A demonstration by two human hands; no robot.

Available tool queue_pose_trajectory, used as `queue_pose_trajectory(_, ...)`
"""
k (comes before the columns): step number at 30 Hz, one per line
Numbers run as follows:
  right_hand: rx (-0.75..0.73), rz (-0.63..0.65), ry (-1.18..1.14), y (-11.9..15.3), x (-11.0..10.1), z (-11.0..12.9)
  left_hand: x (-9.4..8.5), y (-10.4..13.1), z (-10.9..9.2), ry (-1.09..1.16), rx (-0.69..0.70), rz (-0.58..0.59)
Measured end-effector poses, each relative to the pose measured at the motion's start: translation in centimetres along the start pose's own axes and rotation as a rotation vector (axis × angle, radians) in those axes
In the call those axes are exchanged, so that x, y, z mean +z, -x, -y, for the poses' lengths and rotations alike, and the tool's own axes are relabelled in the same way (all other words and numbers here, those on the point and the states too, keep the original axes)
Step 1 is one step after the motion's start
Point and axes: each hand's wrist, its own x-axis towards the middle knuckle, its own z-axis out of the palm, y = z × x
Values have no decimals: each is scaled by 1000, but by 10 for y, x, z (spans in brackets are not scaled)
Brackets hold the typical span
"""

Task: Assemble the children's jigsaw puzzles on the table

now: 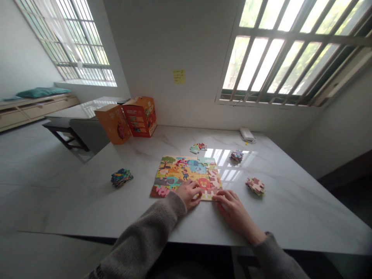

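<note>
"On this pale table (87, 213), where are the hands?"
"Left hand (189, 193) curled, right hand (231, 207) thumb apart from its fingers, both at the puzzle (177, 170)'s near edge; any pinch, I can't tell."
"Step?"
"Aligning border pieces, probably; calls for level pressure. Loose pieces (194, 148) lie beyond."

Puzzle (174, 170) sits mid-tbl (87, 209) on my remote feed, L hand (190, 193) on its near edge, R hand (231, 205) at near R corner. I see one stack (122, 177) L, near stack (255, 186) + far stack (236, 155) R, few pcs (198, 148) just bhd. Boxes (142, 118) far L, device (247, 134) far R.
</note>
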Motion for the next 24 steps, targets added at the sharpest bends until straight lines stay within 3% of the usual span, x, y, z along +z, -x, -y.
queue_pose_trajectory(4, 2, 7, 3, 0, -1, 0, 1, -1, -5, -22, 11, -5)
queue_pose_trajectory(8, 11, 17, -5, 1, -2, 1, -30, 12, 1, -47, -56, -105)
queue_pose_trajectory(11, 17, 19, -9, 1, -1, 0, -69, 44, 17, -88, -209, -289)
queue_pose_trajectory(13, 16, 20, -14, 2, 1, -1, -90, 74, 30, -157, -325, -311)
queue_pose_trajectory(15, 13, 20, -19, 2, 2, -3, -100, 104, 40, -216, -455, -284)
queue_pose_trajectory(19, 5, 14, -20, 3, 3, -4, -91, 144, 45, -264, -603, -172)
queue_pose_trajectory(24, 6, 7, -18, 3, 3, -5, -76, 146, 39, -284, -604, -172)
